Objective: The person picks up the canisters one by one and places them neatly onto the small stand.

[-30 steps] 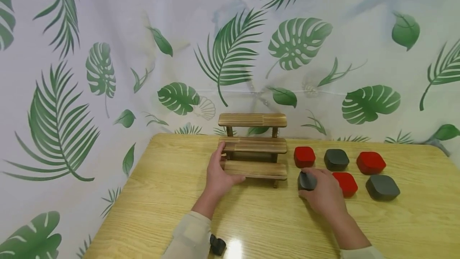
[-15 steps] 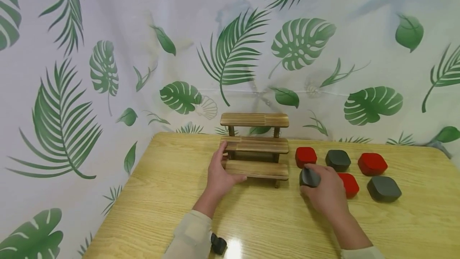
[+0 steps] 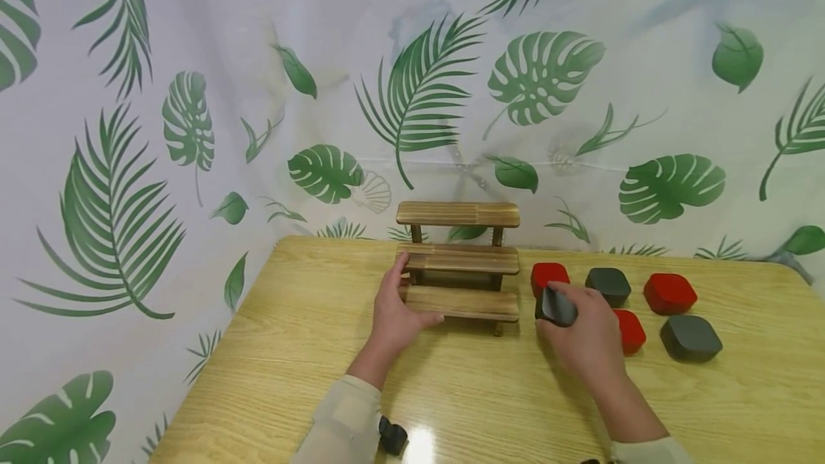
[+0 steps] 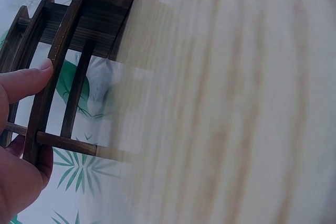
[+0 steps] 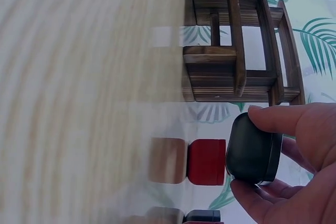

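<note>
On the table stands a three-tier wooden display stand [image 3: 460, 259] with brown slats. My left hand [image 3: 394, 317] grips its left end at the lowest step; in the left wrist view the thumb [image 4: 32, 81] lies on one side of the slat and fingers curl round the other. To the right of the stand, my right hand [image 3: 591, 331] holds a small dark grey rounded box [image 3: 557, 306] between thumb and fingers. The box is tilted and raised over the tabletop, overlapping a red rounded box [image 3: 549, 274] in the head view.
Right of my right hand sit a dark grey box [image 3: 608, 286], two red boxes [image 3: 670, 293] [image 3: 630, 331] and another grey box [image 3: 691, 339]. A small black object [image 3: 392, 435] shows by my left sleeve. Leaf-patterned cloth [image 3: 412, 92] hangs behind the table.
My right hand has raised the dark grey box a little and tilted it, moving toward the back of the table. My left hand stays on the stand; the head view shifts slightly.
</note>
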`<move>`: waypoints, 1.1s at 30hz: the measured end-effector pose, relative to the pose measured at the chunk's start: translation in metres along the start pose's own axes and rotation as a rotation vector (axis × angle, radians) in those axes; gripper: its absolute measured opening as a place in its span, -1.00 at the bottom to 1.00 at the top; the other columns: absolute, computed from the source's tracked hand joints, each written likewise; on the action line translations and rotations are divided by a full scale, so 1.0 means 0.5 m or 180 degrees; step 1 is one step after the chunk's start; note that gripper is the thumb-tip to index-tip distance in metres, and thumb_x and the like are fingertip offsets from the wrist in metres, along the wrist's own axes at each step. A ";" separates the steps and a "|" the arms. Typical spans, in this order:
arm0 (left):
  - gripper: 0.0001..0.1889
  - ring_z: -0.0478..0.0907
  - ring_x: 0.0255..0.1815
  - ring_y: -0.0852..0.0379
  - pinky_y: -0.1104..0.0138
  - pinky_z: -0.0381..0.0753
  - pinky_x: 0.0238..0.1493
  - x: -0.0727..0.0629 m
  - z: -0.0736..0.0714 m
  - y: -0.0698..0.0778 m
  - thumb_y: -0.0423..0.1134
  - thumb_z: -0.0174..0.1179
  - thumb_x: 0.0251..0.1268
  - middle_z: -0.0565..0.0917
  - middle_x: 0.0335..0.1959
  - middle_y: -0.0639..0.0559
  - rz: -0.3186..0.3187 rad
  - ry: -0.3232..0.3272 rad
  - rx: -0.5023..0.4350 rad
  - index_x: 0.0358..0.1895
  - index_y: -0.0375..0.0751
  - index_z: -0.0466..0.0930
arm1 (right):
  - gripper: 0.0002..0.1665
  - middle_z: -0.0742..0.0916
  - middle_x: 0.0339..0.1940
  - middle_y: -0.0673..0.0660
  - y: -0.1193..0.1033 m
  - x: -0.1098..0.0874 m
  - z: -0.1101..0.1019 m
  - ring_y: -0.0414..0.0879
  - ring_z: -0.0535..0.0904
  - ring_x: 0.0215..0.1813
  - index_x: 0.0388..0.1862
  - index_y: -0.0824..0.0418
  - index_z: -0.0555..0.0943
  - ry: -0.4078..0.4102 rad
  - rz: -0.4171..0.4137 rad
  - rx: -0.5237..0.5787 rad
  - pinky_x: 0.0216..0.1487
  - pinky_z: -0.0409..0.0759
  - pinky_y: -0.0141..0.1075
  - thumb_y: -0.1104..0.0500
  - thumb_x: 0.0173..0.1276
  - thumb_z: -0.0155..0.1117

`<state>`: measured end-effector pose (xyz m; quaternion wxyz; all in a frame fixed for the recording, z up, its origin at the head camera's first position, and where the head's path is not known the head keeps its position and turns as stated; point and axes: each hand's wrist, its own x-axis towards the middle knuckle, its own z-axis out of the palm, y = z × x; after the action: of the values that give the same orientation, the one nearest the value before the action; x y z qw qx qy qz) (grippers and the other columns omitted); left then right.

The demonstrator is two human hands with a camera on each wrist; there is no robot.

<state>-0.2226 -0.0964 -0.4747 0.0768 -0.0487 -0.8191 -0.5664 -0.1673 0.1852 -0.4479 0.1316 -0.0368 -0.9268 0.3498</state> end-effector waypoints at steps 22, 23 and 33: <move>0.23 0.34 0.27 0.00 0.12 0.46 0.20 -0.001 -0.003 -0.001 -0.44 0.67 -0.27 0.30 0.43 0.07 -0.0045 -0.0011 -0.0032 0.58 0.13 0.13 | -0.27 0.54 0.20 0.41 -0.040 0.009 -0.018 0.40 0.42 0.18 0.30 0.25 0.56 0.0207 -0.0079 0.0117 0.02 0.47 0.31 0.18 0.13 0.58; 0.23 0.34 0.27 0.00 0.12 0.46 0.20 -0.001 -0.003 -0.001 -0.43 0.67 -0.26 0.30 0.43 0.07 -0.0034 -0.0014 -0.0031 0.58 0.13 0.13 | -0.27 0.54 0.19 0.41 -0.042 0.010 -0.019 0.40 0.42 0.18 0.30 0.24 0.56 0.0215 -0.0094 0.0121 0.01 0.48 0.31 0.18 0.13 0.58; 0.21 0.34 0.26 0.00 0.11 0.45 0.19 0.001 -0.003 -0.008 -0.43 0.65 -0.23 0.28 0.43 0.06 0.0098 -0.0075 -0.0027 0.58 0.11 0.12 | -0.26 0.56 0.18 0.37 -0.052 0.013 -0.018 0.38 0.44 0.15 0.32 0.20 0.57 0.0316 -0.0198 0.0222 -0.04 0.53 0.29 0.16 0.14 0.58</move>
<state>-0.2237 -0.0993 -0.4779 0.0756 -0.0682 -0.8167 -0.5681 -0.1704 0.1722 -0.4230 0.1895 -0.0207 -0.9070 0.3754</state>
